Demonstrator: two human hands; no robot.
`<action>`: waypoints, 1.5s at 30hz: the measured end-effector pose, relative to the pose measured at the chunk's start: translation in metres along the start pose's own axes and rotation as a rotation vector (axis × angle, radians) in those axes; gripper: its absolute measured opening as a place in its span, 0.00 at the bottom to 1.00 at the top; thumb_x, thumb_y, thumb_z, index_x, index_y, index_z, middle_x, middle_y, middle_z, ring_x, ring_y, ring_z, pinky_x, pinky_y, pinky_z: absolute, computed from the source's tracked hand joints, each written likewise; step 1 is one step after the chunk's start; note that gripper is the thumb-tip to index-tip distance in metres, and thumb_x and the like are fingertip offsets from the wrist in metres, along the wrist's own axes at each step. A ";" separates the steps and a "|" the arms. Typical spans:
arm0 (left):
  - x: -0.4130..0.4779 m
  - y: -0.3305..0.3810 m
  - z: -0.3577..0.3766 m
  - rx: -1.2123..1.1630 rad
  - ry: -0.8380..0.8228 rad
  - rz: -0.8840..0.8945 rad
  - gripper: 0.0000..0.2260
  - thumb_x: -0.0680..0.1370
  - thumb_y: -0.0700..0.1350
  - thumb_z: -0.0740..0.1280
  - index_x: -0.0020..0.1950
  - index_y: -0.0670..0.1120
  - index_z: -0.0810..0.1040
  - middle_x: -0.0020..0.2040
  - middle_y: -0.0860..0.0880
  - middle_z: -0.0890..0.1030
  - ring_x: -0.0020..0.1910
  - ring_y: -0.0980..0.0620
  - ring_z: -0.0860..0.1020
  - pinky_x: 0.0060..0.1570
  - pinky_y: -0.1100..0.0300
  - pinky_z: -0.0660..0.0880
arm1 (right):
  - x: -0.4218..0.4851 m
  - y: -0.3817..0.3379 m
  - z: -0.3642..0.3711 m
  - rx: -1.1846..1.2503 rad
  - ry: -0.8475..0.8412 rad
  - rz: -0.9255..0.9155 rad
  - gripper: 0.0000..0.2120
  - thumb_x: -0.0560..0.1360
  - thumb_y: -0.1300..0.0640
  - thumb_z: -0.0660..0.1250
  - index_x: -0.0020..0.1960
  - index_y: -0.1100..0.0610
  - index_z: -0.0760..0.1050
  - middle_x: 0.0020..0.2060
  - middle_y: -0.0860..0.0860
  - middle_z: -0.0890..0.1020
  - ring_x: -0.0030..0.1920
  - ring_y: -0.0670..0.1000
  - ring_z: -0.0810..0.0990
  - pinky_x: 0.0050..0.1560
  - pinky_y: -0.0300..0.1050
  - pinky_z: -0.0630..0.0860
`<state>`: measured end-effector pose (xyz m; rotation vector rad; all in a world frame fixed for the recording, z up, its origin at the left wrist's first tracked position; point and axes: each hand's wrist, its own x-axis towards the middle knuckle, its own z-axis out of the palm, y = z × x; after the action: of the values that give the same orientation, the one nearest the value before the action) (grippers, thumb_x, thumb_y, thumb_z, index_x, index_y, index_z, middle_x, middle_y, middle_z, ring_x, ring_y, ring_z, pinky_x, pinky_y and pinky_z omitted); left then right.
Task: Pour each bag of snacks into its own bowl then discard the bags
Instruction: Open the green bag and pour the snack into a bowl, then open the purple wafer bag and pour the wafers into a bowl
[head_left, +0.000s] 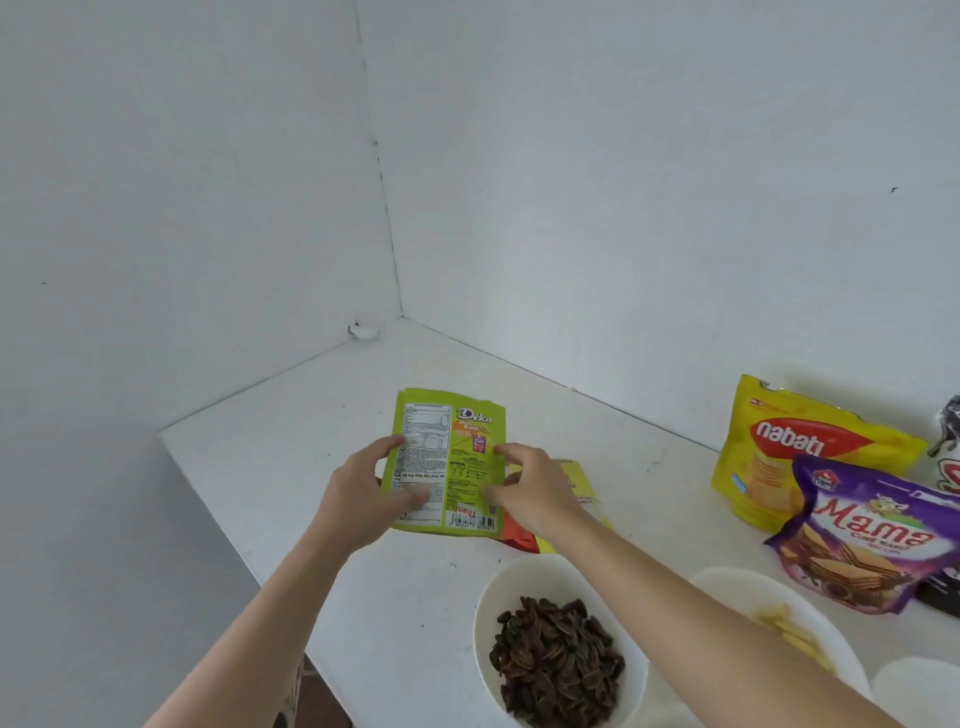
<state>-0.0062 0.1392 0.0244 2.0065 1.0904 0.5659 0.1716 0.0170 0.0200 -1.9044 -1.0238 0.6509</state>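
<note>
A flat green Deka bag (449, 457) is held upright over the white table (291, 441), its printed back facing me. My left hand (371, 493) grips its left edge and my right hand (524, 493) pinches its right edge. Under it lies a flattened yellow and red bag (574, 493). One white bowl (519, 587) holds dark seeds, a second white bowl (727, 582) behind my right arm holds pale yellow snacks. A yellow Nabati bag (789, 447) and a purple Mama wafer bag (867, 535) stand at the right.
The table sits in a corner of white walls. A third white bowl (919, 686) shows at the lower right edge. Parts of more bags (948, 441) poke in at the far right. The table's left edge drops off near my left forearm.
</note>
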 end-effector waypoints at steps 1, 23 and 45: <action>0.005 -0.008 0.001 0.029 -0.017 -0.023 0.35 0.71 0.44 0.79 0.76 0.53 0.70 0.69 0.52 0.76 0.55 0.47 0.81 0.53 0.54 0.78 | 0.005 0.002 0.005 -0.034 -0.033 -0.004 0.21 0.73 0.63 0.72 0.66 0.53 0.78 0.56 0.47 0.82 0.44 0.46 0.81 0.37 0.31 0.74; 0.042 -0.049 0.057 0.486 -0.422 -0.071 0.35 0.77 0.60 0.70 0.81 0.53 0.61 0.75 0.47 0.66 0.72 0.48 0.70 0.67 0.56 0.69 | 0.029 0.060 -0.009 -0.183 -0.214 0.128 0.17 0.78 0.56 0.67 0.67 0.49 0.76 0.65 0.52 0.78 0.64 0.49 0.77 0.62 0.44 0.75; -0.020 0.219 0.278 -0.077 -0.526 0.541 0.06 0.78 0.47 0.72 0.54 0.52 0.81 0.64 0.51 0.73 0.66 0.56 0.71 0.58 0.67 0.63 | -0.145 0.143 -0.269 -0.584 0.794 0.075 0.04 0.74 0.64 0.71 0.47 0.56 0.80 0.55 0.51 0.79 0.63 0.56 0.70 0.62 0.49 0.68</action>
<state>0.2819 -0.0672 0.0297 2.2048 0.2060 0.3030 0.3538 -0.2663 0.0371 -2.3910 -0.6438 -0.4238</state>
